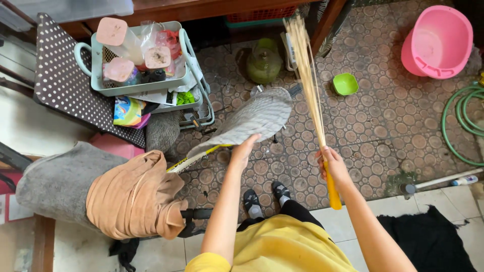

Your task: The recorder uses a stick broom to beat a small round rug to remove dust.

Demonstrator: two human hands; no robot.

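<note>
A pink tub [437,41], green bowl [345,83], green hose [461,118], green jar [263,63], dotted chair [63,75] bearing a basket [108,86] of bottles, and tan cloth [132,199] surround the patterned floor [383,131].
</note>
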